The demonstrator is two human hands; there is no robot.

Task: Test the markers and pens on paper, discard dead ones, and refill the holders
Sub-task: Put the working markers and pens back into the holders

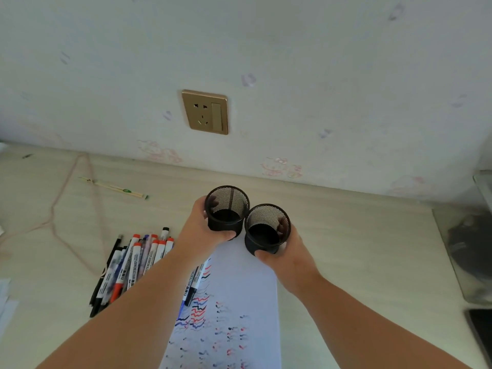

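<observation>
- Holders: two black mesh holders, both seen empty from above, are held side by side above the far end of the paper, their rims touching or all but touching.
- The left hand (pixel 202 230) has its grip wrapped round the left holder (pixel 227 209), thumb on the near base and fingers round the far side, showing through the mesh.
- The right hand (pixel 288 258) has its grip wrapped round the right holder (pixel 267 229) in the same way, thumb at the near base, fingers dark behind the mesh on its right side.
- The right holder sits a little nearer the person than the left one.
- The paper (pixel 239 288) lies on the desk (pixel 359 249) under both forearms, covered in short red, blue and black squiggles on its near part.
- One whiteboard marker (pixel 193 284) lies on the left edge of the paper, partly hidden by the left forearm.
- A pile of markers and pens (pixel 133 265) lies on the desk just left of the left forearm, red and black caps pointing towards the wall.
- Further left, a pinkish cord (pixel 57 206) loops across the desk, and a wrapped pair of chopsticks (pixel 114 188) lies near the wall.
- A gold wall socket (pixel 205 112) sits on the wall above the holders.
</observation>
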